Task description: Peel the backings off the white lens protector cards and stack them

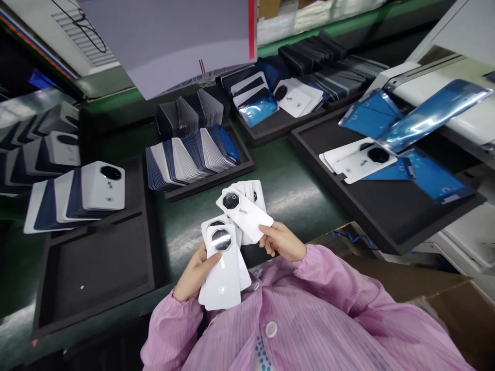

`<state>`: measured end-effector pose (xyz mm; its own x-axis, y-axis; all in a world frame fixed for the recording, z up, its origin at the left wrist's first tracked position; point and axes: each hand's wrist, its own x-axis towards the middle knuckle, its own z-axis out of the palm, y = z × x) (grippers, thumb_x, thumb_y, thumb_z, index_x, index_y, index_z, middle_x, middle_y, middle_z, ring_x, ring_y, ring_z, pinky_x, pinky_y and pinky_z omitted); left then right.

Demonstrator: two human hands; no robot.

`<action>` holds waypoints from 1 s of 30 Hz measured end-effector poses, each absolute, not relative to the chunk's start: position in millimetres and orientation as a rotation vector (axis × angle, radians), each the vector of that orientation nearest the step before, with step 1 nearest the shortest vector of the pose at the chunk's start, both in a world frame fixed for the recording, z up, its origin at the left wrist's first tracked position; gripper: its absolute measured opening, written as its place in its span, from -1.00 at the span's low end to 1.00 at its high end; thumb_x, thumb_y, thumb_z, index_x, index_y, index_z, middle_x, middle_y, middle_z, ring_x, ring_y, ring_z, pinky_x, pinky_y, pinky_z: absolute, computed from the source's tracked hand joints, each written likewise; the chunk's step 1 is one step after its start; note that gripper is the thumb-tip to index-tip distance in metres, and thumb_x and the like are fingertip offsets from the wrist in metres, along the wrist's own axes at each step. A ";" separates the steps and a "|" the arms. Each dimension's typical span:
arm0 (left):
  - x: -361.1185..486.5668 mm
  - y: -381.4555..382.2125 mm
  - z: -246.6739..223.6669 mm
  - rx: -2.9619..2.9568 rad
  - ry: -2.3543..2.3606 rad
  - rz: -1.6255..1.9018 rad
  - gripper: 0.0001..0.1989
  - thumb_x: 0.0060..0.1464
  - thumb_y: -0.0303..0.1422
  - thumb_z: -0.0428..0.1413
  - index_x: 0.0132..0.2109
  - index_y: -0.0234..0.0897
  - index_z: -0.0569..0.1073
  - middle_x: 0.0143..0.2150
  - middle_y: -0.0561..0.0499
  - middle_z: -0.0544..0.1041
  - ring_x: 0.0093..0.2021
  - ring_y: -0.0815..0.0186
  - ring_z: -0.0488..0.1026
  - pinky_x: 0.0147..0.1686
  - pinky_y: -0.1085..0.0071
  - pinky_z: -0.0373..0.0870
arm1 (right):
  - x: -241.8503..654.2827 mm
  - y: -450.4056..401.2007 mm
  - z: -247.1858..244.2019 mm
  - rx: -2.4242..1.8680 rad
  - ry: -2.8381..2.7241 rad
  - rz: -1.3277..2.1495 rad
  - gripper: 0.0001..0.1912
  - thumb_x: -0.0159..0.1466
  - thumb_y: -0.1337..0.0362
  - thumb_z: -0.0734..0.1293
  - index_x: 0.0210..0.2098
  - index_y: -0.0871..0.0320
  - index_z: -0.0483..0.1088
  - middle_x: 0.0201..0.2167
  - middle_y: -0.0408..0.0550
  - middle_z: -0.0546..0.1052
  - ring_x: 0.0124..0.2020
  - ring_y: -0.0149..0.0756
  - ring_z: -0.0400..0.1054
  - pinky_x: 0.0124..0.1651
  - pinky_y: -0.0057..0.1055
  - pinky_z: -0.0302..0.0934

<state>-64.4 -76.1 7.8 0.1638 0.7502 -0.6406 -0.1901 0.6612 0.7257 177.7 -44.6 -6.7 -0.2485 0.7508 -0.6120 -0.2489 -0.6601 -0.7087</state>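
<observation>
Near the front edge of the green table, my left hand is closed on a small stack of white phone back panels, its thumb lying across the top one below the dark round camera area. To the right, my right hand pinches the lower corner of another white panel, which is tilted with its camera area at the upper left. Several more white panels show fanned beneath it, partly hidden. The two groups overlap between my hands.
A black tray lies at the left, with white and dark blue panels at its back. Tightly packed panels fill a middle tray. The right tray holds white panels and blue films. A hanging sheet covers the top.
</observation>
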 end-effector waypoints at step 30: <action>-42.7 -0.6 -19.7 1.785 1.748 0.652 -0.41 0.04 -0.15 0.13 0.18 -0.28 0.30 0.16 -0.25 0.22 0.24 -0.05 0.17 0.19 -0.06 0.17 | 193.4 -7.4 14.2 -1.437 -0.684 1.756 -0.26 0.03 0.35 0.42 0.19 0.17 0.16 0.28 0.16 0.22 0.12 -0.14 0.33 0.14 -0.13 0.27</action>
